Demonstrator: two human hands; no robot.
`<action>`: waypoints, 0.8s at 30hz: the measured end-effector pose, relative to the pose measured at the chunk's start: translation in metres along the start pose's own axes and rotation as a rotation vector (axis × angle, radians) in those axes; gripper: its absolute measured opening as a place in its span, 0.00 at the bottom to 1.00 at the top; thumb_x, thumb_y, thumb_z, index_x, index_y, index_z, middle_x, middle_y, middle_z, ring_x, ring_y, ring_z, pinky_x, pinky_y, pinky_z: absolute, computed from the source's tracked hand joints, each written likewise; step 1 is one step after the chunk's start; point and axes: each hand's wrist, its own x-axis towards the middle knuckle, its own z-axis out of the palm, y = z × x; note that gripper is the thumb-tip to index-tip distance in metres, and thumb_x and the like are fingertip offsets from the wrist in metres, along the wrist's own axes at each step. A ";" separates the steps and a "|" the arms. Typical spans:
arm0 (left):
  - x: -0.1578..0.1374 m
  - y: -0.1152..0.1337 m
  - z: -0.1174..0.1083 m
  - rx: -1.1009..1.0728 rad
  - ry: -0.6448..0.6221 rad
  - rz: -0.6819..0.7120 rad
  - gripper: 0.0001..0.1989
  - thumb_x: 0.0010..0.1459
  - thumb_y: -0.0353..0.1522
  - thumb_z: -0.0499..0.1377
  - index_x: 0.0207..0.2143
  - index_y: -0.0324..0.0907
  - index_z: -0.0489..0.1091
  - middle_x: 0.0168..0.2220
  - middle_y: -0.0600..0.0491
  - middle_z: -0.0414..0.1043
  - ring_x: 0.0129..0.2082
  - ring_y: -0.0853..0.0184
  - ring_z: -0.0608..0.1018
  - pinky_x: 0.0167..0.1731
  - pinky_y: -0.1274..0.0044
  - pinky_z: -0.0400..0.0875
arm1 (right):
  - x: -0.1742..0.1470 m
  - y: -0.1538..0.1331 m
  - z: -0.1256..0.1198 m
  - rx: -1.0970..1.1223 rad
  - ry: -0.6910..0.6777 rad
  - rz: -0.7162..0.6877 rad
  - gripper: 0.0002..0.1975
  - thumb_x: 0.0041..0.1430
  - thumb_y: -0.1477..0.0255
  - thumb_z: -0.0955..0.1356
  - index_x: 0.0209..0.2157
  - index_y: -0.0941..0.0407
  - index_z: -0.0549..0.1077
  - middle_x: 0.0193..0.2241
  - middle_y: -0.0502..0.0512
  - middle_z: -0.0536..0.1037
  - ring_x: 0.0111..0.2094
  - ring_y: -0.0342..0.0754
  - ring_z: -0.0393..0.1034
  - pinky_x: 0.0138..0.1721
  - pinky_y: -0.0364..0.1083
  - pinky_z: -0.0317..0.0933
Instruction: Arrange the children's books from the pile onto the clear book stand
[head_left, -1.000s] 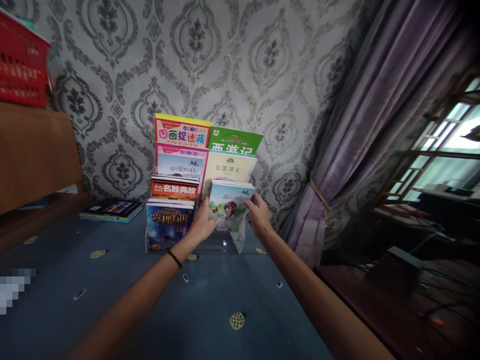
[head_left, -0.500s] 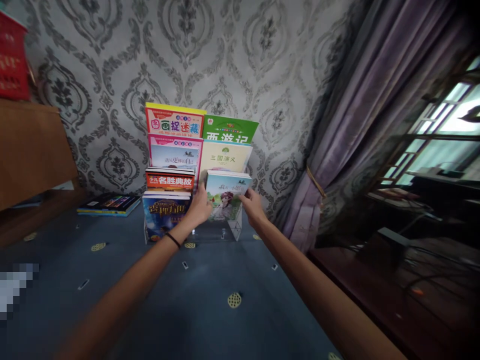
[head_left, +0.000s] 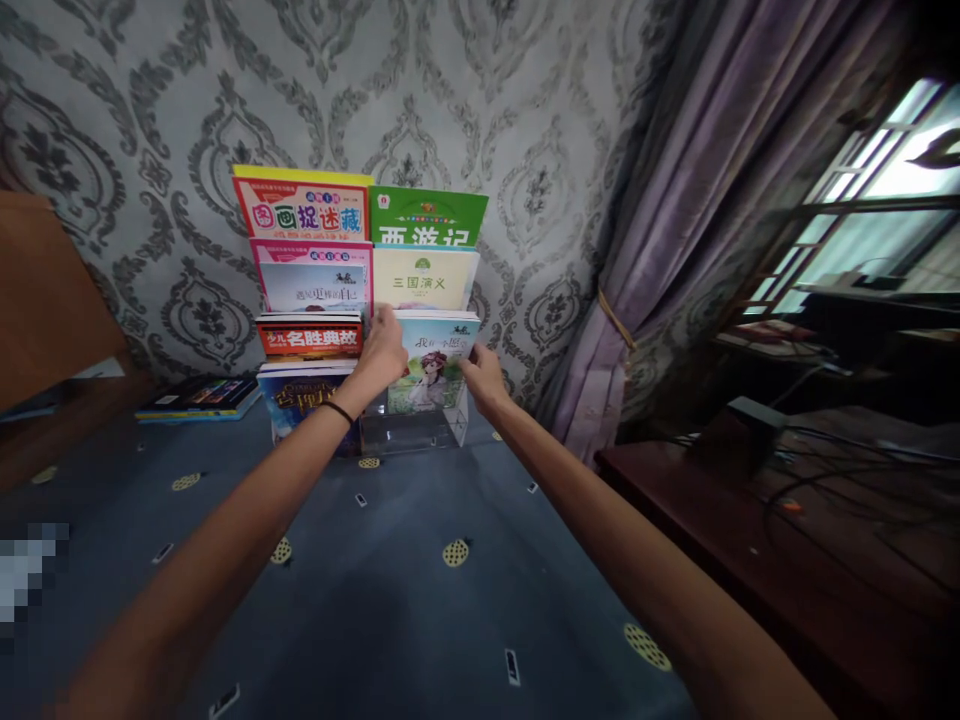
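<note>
My left hand (head_left: 384, 350) and my right hand (head_left: 486, 378) are closed on the two side edges of a light-blue and green book (head_left: 431, 375) with a drawn figure on its cover. The book stands upright in the right column of a clear tiered book rack (head_left: 412, 435), above its front tier. Behind it rise a cream book (head_left: 421, 280) and a green book (head_left: 431, 220). In the left column are a pink book (head_left: 304, 210), a pale-blue book (head_left: 319, 290), an orange book (head_left: 311, 337) and a dark-blue book (head_left: 300, 395), partly behind my left wrist.
Several books lie in a flat stack (head_left: 199, 398) left of the rack on the dark-blue patterned cloth (head_left: 390, 600). A brown wooden box (head_left: 49, 300) stands farther left. To the right hang a purple curtain (head_left: 637, 240) and a dark red table (head_left: 675, 500) with cables.
The view has shifted, so the rack looks nearer and farther left. Both hands still hold the light-blue and green book, with little visible movement against the rack.
</note>
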 end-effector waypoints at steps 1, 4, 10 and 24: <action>0.000 0.000 0.000 -0.010 0.007 0.008 0.33 0.43 0.12 0.53 0.54 0.35 0.58 0.52 0.38 0.67 0.61 0.48 0.69 0.63 0.56 0.62 | 0.000 0.000 0.000 0.000 0.000 -0.003 0.17 0.46 0.72 0.65 0.39 0.57 0.77 0.36 0.56 0.81 0.42 0.57 0.73 0.48 0.54 0.68; -0.001 0.003 0.000 0.009 0.012 -0.014 0.33 0.42 0.11 0.53 0.52 0.35 0.59 0.52 0.38 0.68 0.60 0.49 0.70 0.63 0.58 0.62 | 0.000 0.001 0.001 0.001 -0.002 -0.012 0.17 0.46 0.72 0.65 0.39 0.56 0.77 0.36 0.56 0.81 0.42 0.56 0.73 0.47 0.53 0.68; -0.005 0.011 -0.007 0.111 -0.032 0.006 0.27 0.48 0.10 0.51 0.50 0.32 0.60 0.52 0.35 0.68 0.58 0.48 0.71 0.61 0.60 0.65 | -0.002 0.001 0.001 0.005 -0.007 -0.024 0.16 0.46 0.70 0.64 0.38 0.56 0.76 0.34 0.54 0.81 0.40 0.55 0.72 0.45 0.52 0.68; -0.010 0.018 -0.014 0.076 -0.036 -0.040 0.24 0.52 0.11 0.52 0.52 0.30 0.58 0.50 0.37 0.69 0.55 0.49 0.73 0.58 0.59 0.66 | -0.004 0.002 0.006 0.012 0.001 -0.022 0.14 0.48 0.71 0.65 0.37 0.57 0.76 0.34 0.54 0.81 0.41 0.54 0.74 0.46 0.52 0.68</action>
